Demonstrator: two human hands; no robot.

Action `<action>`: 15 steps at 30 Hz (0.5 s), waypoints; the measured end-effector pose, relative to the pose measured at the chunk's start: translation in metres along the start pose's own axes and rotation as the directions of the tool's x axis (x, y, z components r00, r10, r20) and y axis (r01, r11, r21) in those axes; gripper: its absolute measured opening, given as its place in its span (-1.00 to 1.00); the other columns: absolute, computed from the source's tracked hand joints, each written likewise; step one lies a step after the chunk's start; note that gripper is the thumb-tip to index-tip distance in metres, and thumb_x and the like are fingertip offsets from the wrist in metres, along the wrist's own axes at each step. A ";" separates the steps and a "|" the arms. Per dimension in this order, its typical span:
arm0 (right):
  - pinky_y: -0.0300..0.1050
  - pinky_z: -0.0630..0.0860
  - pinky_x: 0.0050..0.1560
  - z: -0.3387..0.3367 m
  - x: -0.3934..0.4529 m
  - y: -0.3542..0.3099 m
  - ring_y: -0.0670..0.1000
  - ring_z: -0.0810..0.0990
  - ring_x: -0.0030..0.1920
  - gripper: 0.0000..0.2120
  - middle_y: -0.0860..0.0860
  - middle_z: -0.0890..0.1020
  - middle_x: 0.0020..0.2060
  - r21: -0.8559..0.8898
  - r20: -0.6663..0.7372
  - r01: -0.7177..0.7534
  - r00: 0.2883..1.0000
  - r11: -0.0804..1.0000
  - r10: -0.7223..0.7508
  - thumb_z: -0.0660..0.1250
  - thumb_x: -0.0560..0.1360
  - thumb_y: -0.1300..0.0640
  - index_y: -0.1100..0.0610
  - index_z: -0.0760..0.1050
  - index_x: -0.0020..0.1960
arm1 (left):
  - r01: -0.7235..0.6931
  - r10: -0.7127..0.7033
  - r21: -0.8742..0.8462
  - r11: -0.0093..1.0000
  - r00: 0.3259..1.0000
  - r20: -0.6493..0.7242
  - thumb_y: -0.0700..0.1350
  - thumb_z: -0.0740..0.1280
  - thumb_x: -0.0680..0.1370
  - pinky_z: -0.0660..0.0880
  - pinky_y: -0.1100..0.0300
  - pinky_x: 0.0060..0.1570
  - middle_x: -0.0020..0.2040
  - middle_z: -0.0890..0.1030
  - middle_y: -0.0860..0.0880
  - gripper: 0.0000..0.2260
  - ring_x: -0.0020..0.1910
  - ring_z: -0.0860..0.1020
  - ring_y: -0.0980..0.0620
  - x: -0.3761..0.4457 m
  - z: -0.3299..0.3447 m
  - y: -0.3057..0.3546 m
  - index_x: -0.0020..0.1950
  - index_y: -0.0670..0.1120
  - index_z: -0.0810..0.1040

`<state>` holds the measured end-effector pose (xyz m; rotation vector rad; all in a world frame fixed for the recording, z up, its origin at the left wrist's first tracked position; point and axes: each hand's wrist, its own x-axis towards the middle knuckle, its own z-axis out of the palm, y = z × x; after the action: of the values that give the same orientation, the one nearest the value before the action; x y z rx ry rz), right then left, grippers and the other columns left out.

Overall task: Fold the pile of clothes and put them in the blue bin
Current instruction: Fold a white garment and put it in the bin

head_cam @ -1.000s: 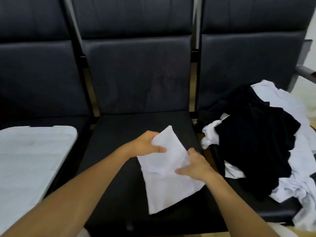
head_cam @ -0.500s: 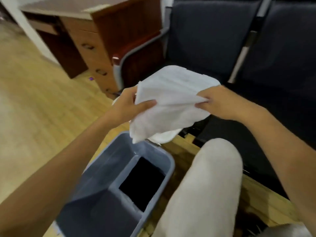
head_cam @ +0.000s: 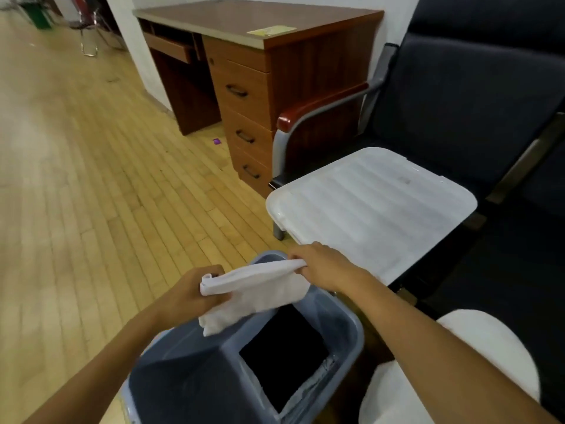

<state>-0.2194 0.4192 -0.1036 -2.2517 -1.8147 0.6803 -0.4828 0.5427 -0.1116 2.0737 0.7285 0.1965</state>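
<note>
Folded white garment [head_cam: 256, 292], held stretched in the air directly over the near-left rim of the blue bin [head_cam: 345, 328], lower edge drooping toward the opening but not yet inside. Gripped at its left end by the left hand [head_cam: 186, 296], fingers curled round the bunched fold; pinched at its right end by the right hand [head_cam: 321, 266], thumb and fingers closed tight on the top edge. Below, a dark interior in the bin with something black at the bottom, too dim to identify. Just beyond the bin, a translucent white lid [head_cam: 370, 206] lying flat on the seat of a dark armchair [head_cam: 467, 105]. Further out, a wooden desk [head_cam: 260, 50] with drawers, standing on pale plank flooring [head_cam: 85, 166]. Pile of remaining clothes nowhere in view. Step in hand, by the look of it: placing one folded piece in the bin, folding of this piece apparently done. Next move likely to call for lowering both ends together into the opening, keeping the fold from spilling apart, then letting go with both hands at once. Main risk: garment catching on the rim and unfolding.
</note>
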 end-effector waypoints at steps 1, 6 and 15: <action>-0.05 0.46 -0.15 0.006 0.004 0.000 0.07 0.52 -0.13 -0.86 0.02 0.55 -0.05 -0.001 -0.006 0.009 1.000 1.000 -0.009 0.20 0.58 0.17 -0.02 0.45 0.09 | 0.017 -0.017 -0.003 1.000 1.000 -0.003 0.02 0.36 0.44 0.33 0.24 -0.36 -0.38 0.49 0.04 -0.78 -0.38 0.40 0.17 -0.003 0.004 -0.005 -0.28 -0.07 0.42; 0.02 0.45 -0.07 0.053 -0.009 0.011 0.17 0.55 -0.02 -0.69 0.15 0.55 0.14 -0.296 0.286 0.100 0.958 0.950 -0.012 0.25 0.52 0.32 0.11 0.40 0.23 | -0.007 -0.039 0.217 0.976 0.978 0.206 0.07 0.43 0.39 0.45 0.29 -0.14 -0.07 0.54 0.20 -0.78 -0.13 0.49 0.26 -0.026 0.058 -0.053 -0.01 0.18 0.48; -0.04 0.44 -0.10 0.030 -0.027 0.018 0.14 0.56 0.04 -0.78 0.09 0.53 0.09 -0.187 0.252 -0.027 0.965 0.982 0.075 0.18 0.60 0.14 0.09 0.47 0.21 | -0.056 0.017 0.244 0.968 0.987 0.157 -0.02 0.35 0.57 0.50 0.30 -0.08 -0.04 0.55 0.13 -0.94 -0.07 0.54 0.16 0.026 0.096 -0.009 -0.06 0.15 0.52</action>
<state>-0.2214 0.3847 -0.1306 -2.4313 -2.0171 0.8878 -0.4269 0.4929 -0.1778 2.3111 0.6470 -0.0369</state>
